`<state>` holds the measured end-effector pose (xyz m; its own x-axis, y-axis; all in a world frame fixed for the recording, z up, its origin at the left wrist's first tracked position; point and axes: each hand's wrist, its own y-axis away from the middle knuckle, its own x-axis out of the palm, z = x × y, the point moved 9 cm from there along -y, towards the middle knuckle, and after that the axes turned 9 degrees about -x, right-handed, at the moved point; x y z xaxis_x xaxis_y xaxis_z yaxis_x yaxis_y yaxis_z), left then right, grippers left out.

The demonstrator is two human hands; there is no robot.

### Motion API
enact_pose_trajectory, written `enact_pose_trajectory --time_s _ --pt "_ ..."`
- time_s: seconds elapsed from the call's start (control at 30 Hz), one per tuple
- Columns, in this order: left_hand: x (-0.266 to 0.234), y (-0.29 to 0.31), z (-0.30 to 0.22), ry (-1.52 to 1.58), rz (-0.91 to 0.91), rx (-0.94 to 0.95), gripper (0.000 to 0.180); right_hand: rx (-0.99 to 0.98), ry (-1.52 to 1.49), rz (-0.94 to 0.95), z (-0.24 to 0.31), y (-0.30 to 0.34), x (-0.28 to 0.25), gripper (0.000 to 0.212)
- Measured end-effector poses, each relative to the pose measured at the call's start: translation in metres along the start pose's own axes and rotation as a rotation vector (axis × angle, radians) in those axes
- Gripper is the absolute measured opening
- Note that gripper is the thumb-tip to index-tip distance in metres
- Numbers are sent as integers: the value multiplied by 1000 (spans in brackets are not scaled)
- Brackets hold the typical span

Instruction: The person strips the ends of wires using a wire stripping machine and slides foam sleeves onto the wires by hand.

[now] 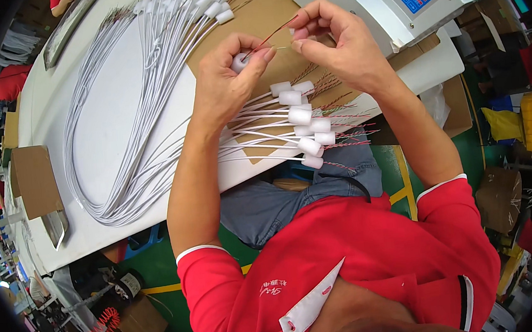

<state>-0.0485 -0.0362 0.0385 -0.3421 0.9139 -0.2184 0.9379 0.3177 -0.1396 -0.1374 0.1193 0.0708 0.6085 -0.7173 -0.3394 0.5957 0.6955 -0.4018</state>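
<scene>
My left hand point(224, 81) is closed around a cable end with a white cylindrical cap point(239, 63), pinching it between thumb and fingers. Thin twisted wires point(274, 32), dark red and pale, stick out from it toward my right hand point(347, 48). That hand's thumb and forefinger are bent in a pinch; the forefinger side meets the tip of a red wire. Below both hands lie several white cables with white caps point(300, 115), their red and dark twisted wires pointing right. A second group of capped ends point(204, 0) rests farther back on the table.
The long white cables point(117, 198) loop across the white table point(47, 128). A brown cardboard sheet point(271, 14) lies under my hands. At the back right stands a white machine point(353, 6) with a blue keypad. A cardboard box point(36, 180) and a metal tray point(70, 28) are leftward.
</scene>
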Motion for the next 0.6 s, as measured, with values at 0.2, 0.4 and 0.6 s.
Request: enact_pose_trajectory --time_s 0.2,0.4,0.6 --pt "3 4 -3 -27 -39 -1 17 -63 54 11 24 -14 21 33" --pt "7 2 4 -13 -69 40 12 -84 149 79 33 -18 41 38" --pt "12 5 5 -2 -79 33 12 -232 223 40 39 -14 48 40"
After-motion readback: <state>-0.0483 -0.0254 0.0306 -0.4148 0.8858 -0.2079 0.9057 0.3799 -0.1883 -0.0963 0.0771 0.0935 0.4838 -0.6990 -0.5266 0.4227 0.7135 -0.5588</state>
